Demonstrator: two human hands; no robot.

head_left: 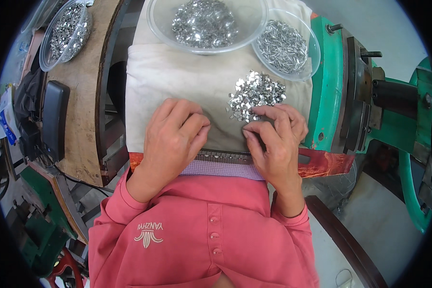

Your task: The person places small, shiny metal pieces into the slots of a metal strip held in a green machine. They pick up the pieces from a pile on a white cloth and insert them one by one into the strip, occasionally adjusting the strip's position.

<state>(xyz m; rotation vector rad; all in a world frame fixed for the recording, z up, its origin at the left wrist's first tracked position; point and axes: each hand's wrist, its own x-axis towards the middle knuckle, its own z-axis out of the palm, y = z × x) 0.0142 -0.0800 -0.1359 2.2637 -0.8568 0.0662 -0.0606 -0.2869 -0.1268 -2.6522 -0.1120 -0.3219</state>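
My left hand (174, 136) is closed at the left of the cloth, thumb against the curled fingers; whatever the fingertips may hold is hidden. At the right, the thumb and index tips of my right hand (279, 139) come together in a pinch, too small to show what is in it. Its middle finger reaches to the lower edge of a pile of small shiny metal pieces (255, 93). Between my wrists, along the near table edge, lies a dark slotted metal strip (223, 157), its ends partly covered by my hands.
A large clear bowl (156, 24) and a smaller clear tub (315, 53), both with metal pieces, stand at the far side of the pale cloth (149, 81). Green machinery (327, 91) borders the right. On the left wooden bench (81, 115) are another tub (46, 55) and a black case (56, 120).
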